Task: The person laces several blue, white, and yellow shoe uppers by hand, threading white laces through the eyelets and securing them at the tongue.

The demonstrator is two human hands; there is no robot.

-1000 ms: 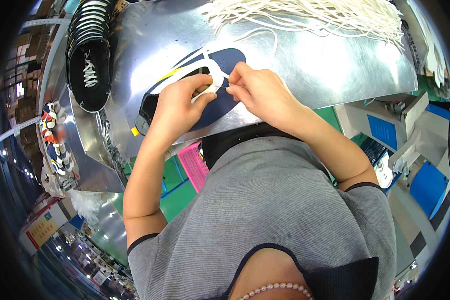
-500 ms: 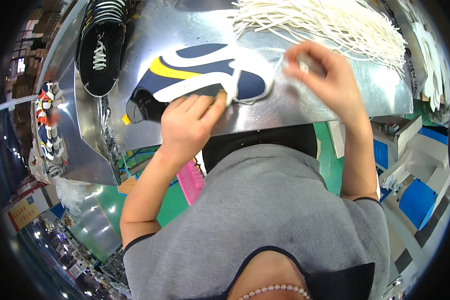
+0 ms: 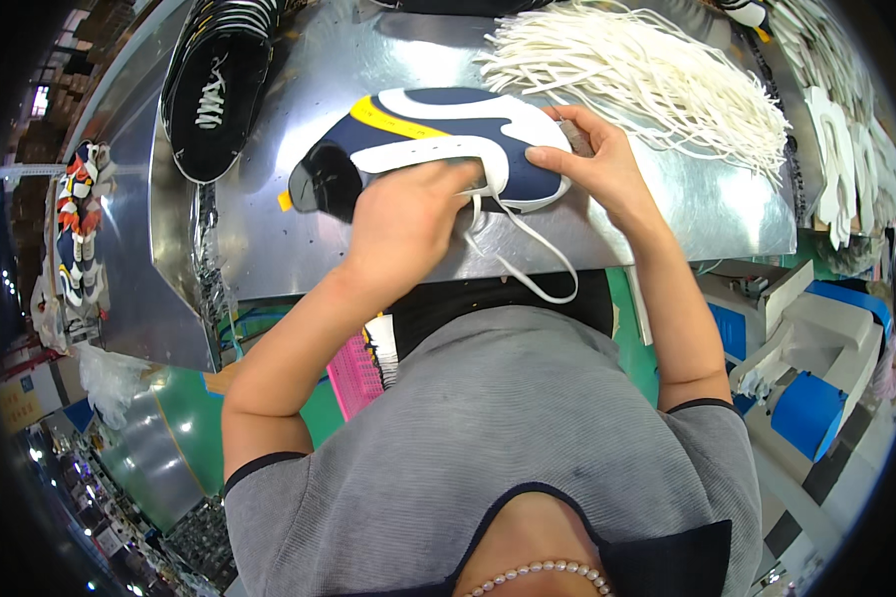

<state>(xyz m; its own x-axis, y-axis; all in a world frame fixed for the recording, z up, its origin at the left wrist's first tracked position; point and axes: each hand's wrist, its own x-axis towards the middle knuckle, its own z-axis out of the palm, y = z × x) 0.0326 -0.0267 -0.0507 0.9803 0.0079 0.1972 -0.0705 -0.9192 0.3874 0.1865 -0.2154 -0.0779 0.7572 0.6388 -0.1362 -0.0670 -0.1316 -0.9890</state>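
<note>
The fingers of the left hand [image 3: 408, 224] are bent over the opening of the shoe upper [image 3: 458, 127], their tips beside the place where the white lace [image 3: 574, 281] comes out; whether they pinch the lace, I cannot tell, since the back of the hand hides the inside. The fingers of the right hand [image 3: 589, 149] grip the toe end, thumb on the top and the others reaching round the far edge.

The navy, white and yellow upper sits at the near side of the metal tabletop [image 3: 269, 244], toe toward the right, black heel toward the left, its opening turned to the person. A row of small eyelets [image 3: 423, 147] shows along the white band.

To handle this well, the right hand should brace the toe without squashing it, as the material looks soft and is likely to fold under a hard squeeze. The left fingertips would do best close to the lace's exit, feeling for the hole from inside. The lace loops down past the near edge, in front of the person's lap, so it could snag or twist; any pull should be smooth, and the loop is better guided clear of both wrists and laid flat.
</note>
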